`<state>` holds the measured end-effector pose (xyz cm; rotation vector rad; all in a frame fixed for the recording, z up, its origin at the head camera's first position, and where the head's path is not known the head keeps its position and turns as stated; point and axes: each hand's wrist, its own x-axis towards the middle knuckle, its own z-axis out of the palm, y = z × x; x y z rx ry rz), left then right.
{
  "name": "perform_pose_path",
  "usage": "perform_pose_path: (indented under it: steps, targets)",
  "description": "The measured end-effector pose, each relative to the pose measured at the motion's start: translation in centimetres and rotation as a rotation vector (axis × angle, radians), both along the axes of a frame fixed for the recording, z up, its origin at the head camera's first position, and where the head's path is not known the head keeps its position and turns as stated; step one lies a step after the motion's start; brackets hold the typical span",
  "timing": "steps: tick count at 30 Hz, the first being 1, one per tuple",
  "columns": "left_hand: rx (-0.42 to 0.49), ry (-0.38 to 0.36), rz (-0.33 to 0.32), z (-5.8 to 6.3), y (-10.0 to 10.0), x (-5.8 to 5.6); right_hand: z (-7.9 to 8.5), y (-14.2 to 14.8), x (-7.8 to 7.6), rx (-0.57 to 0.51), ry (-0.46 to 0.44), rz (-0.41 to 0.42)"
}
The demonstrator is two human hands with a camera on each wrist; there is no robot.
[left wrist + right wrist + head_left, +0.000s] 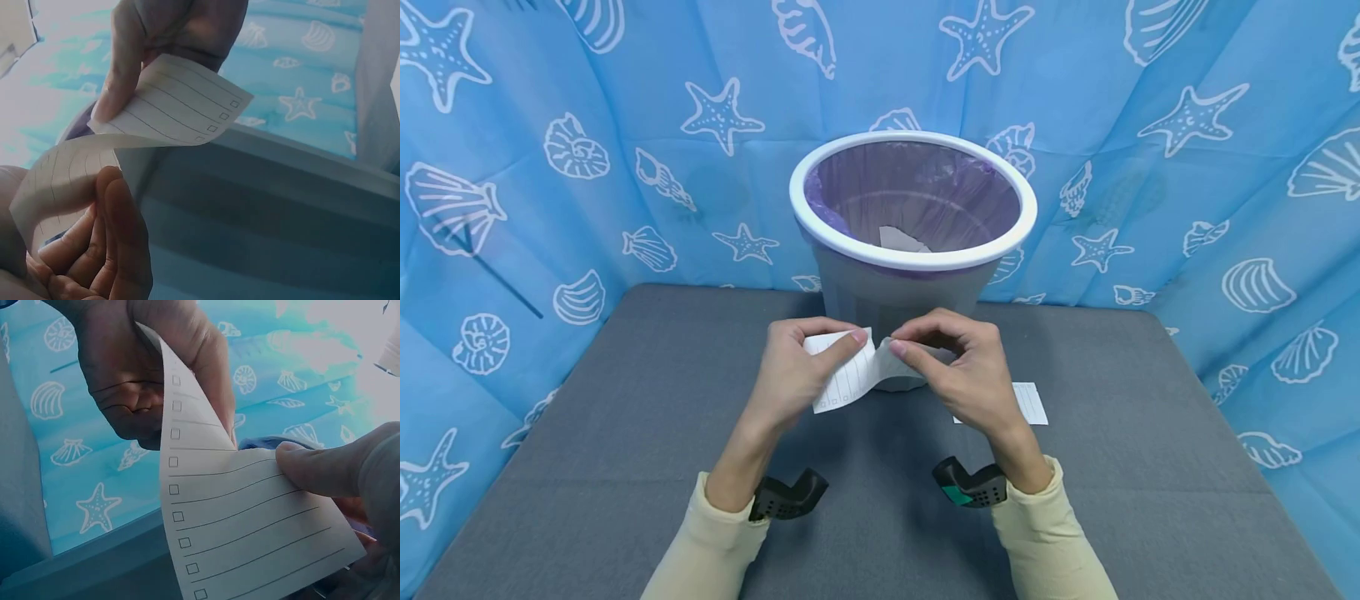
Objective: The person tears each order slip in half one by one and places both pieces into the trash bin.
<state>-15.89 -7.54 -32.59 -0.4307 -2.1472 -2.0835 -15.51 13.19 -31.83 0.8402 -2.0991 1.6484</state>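
A white lined checklist sheet [842, 373] with small square boxes along one edge is stretched between both hands, low in front of the waste bin [898, 292]. My left hand [793, 367] pinches one end with the thumb on its printed face. With thumb and fingertips, my right hand [962, 362] grips the other part. Between the hands the sheet bends and twists, and a notch shows at its upper edge; in the right wrist view, the paper [237, 512] folds sharply there. Another lined slip [1032, 403] lies on the table, partly hidden by the right hand.
The grey bin has a white rim [917, 260] and a purple liner [827, 204], with a piece of white paper [901, 240] inside. It stands at the back of the grey table [625, 433]. A blue seashell-patterned curtain [722, 192] hangs behind and along both sides.
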Motion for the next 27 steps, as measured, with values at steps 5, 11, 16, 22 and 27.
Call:
perform_pose_path:
  steps: [5, 11, 16, 22, 27]
  targets:
    - [-0.008, 0.012, 0.048, -0.1, -0.3, -0.2, 0.2, 0.1, 0.2, -0.016, 0.028, 0.002]
    - [-0.038, 0.032, 0.129, -0.2, -0.7, -0.6, 0.8, 0.3, 0.7, -0.026, 0.042, -0.009]
    - [-0.042, 0.06, 0.183, -0.3, -1.3, -0.8, 1.3, 0.4, 1.2, -0.029, 0.063, -0.005]
    - [-0.057, 0.101, 0.251, -0.6, -2.0, -1.2, 1.8, 0.8, 1.7, -0.036, 0.097, -0.011]
    - [-0.073, 0.128, 0.262, -0.4, -2.3, -1.1, 1.9, 1.1, 1.7, -0.051, 0.105, -0.017]
